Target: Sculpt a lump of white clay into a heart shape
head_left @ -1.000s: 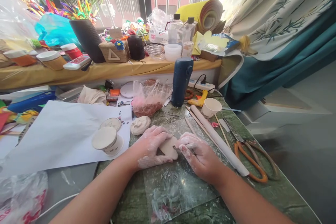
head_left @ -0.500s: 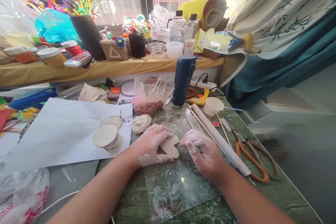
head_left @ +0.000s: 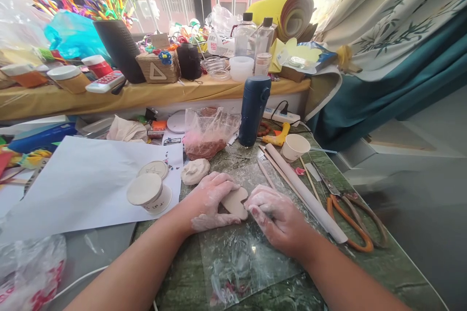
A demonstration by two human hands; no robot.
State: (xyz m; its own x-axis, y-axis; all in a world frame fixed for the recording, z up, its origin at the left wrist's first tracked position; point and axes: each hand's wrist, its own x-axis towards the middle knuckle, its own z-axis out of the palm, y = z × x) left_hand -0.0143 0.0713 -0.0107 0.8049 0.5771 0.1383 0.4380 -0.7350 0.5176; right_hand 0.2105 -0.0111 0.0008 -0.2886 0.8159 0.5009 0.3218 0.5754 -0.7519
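A flat, pale heart-shaped piece of clay lies on a clear plastic sheet on the green marble table. My left hand, dusted white, rests curled over the clay's left side and holds it down. My right hand is closed in a pinch on a thin tool whose tip meets the clay's right edge; the tool itself is mostly hidden by the fingers. A lump of spare clay sits just beyond my left hand.
A white rolling pin, wooden sticks and orange-handled scissors lie right of my hands. A paper cup, blue bottle and plastic bag stand behind. White paper with clay-filled cups lies left.
My right hand has shifted slightly left and down along the clay's right edge. My left hand stays on the clay. The view has wobbled a little.
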